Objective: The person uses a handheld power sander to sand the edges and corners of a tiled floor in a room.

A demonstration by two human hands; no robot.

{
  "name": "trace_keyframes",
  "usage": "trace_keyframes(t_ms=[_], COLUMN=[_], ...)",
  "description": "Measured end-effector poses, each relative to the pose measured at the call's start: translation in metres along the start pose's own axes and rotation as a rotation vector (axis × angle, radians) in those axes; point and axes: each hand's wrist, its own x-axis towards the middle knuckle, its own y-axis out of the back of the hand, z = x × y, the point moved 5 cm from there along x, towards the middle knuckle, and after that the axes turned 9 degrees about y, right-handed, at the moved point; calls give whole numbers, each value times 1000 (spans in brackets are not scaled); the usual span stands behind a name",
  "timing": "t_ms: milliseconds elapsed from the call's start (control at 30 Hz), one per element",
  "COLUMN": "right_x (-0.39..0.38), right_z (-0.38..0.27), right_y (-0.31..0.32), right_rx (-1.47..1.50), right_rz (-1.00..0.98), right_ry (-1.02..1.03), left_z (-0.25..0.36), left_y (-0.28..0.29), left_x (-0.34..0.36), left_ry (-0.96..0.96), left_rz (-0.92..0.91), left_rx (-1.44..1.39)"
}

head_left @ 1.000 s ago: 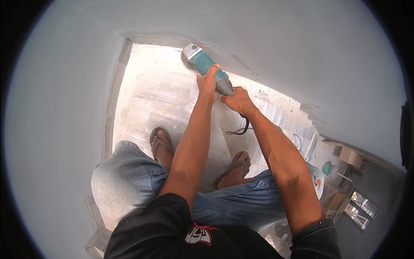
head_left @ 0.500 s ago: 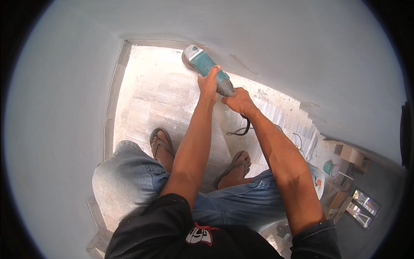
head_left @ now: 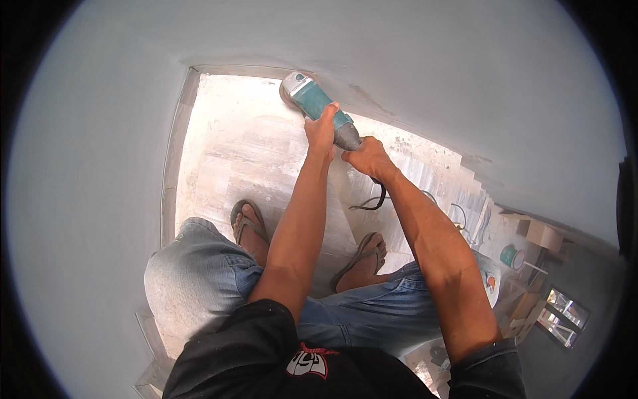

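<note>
An angle grinder with a teal body, a silver head and a dark rear end is held out in front of me. My left hand wraps around its body, thumb on top. Behind it, my right hand grips the dark rear end. The round disc at the head is partly hidden; it sits by the foot of the far wall, beside the skirting tiles. Whether it touches them I cannot tell. A black cord hangs from the rear below my right hand.
Grey walls rise ahead and at left. Wood-look floor tiles carry pale dust. Steps descend at the right, with loose cable on them. Further down are a teal bucket, cardboard boxes and a window.
The grinder's head sits very slightly lower in the picture. The view has shifted a little; both hands keep the same grip.
</note>
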Motion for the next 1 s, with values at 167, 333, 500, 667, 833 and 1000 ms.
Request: trace_keyframes(t_ms=[167,333,500,667,833,1000], right_x=[-1,-5,-10,-12,-14,-12], right_z=[3,3,5,7,7,12], right_y=[0,2,2,3,2,4], right_rx=[2,-1,19,21,29,32], right_rz=[4,0,6,14,26,23], right_ry=[7,8,10,13,17,12], left_z=[-2,-4,-8,-10,-11,-11], left_y=[0,-2,-1,-3,-2,-6], left_x=[0,-1,-2,-3,-2,-4], left_ry=[8,4,6,7,6,-22], left_rz=[-13,-26,-31,-9,-18,-20], left_rx=[10,14,31,42,49,51])
